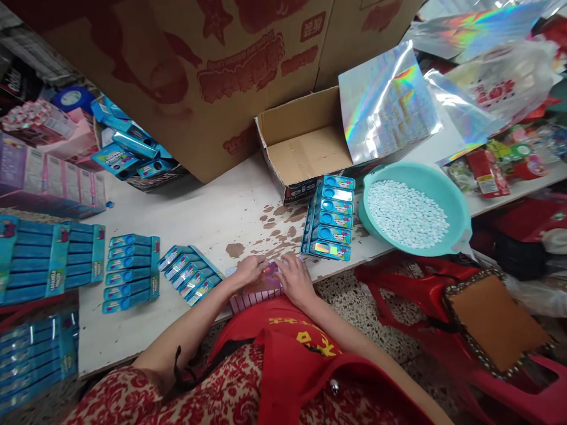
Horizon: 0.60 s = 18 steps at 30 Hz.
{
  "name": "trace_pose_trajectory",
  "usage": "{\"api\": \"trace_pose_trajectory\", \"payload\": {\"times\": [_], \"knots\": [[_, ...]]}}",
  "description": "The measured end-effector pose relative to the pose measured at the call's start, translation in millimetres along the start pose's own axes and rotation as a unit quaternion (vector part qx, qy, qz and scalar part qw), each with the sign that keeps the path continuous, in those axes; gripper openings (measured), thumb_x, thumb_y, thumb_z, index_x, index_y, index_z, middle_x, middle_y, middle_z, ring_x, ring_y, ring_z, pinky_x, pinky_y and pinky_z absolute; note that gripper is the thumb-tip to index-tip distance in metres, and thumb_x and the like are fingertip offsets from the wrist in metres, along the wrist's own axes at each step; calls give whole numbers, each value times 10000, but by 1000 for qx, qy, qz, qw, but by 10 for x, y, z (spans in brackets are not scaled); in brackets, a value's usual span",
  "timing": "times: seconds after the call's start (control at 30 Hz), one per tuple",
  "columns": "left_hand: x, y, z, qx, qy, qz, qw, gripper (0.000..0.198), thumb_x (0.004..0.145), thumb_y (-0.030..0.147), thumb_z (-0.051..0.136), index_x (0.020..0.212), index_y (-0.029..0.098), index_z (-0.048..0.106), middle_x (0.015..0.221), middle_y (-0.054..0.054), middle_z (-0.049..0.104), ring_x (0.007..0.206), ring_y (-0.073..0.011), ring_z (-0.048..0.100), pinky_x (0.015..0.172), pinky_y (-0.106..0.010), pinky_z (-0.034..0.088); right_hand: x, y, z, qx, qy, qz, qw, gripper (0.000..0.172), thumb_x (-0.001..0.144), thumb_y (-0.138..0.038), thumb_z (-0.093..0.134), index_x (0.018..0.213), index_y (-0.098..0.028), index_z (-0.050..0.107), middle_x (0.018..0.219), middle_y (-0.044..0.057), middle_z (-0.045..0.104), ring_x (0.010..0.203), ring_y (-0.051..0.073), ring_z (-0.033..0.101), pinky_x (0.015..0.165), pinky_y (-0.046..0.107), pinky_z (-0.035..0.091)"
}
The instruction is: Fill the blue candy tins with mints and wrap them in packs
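Note:
Both my hands rest on a pink-purple ribbed display box (259, 293) at the near edge of the white table (212, 215). My left hand (248, 270) curls its fingers over the box's left top. My right hand (296, 280) presses on its right side, fingers bent. A stack of blue candy cases (330, 218) lies just right of my hands. Another slanted group of blue cases (189, 274) sits to the left. A teal basin (456, 203) full of small white candies stands to the right.
A large cardboard carton (199, 77) and an open small box (305, 150) stand at the back. Holographic foil bags (387, 103) lean on the small box. Blue case trays (131, 271) and flat blue packs (48, 260) fill the left. Red plastic stools (443, 301) stand on the floor.

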<state>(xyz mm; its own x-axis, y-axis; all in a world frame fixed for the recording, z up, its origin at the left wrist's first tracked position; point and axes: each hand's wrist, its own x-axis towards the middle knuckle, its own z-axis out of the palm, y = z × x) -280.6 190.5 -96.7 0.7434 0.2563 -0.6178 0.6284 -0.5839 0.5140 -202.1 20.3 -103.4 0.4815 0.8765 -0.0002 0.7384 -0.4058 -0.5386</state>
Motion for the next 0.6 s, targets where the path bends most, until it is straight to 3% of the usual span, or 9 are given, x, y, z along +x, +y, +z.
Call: {"api": "trace_pose_trajectory", "payload": {"times": [0.2,0.33,0.5,0.6], "knots": [[-23,4,3,0,11,-5,1000,257,861,298,421,695,174,575,628,1,530,658,-152,500,580,-244,288,12,44,102,-63,-44,-62,995,352,891,-162,518,1231,-237,570,1255,118,593,1111,274,500,890,430,423],[0,-10,19,-1,20,-8,1000,267,872,301,409,733,177,600,682,-14,580,699,-163,527,608,-248,321,-13,39,50,-53,-47,-89,994,195,890,-181,539,1053,-218,639,1227,110,608,1079,261,510,864,398,415],[10,-35,6,0,46,-19,999,260,869,283,421,748,172,622,770,-61,631,800,-209,570,720,-293,384,-2,-73,-127,-28,-47,-81,995,120,890,-183,545,807,-197,631,818,66,665,798,201,565,726,315,426],[-94,44,-57,-22,98,-6,995,264,885,320,418,920,176,638,1021,-106,640,1025,-251,543,874,-355,388,-39,-192,-442,88,9,-7,996,146,896,-243,556,760,-197,589,734,29,632,706,166,562,664,276,430]]}}
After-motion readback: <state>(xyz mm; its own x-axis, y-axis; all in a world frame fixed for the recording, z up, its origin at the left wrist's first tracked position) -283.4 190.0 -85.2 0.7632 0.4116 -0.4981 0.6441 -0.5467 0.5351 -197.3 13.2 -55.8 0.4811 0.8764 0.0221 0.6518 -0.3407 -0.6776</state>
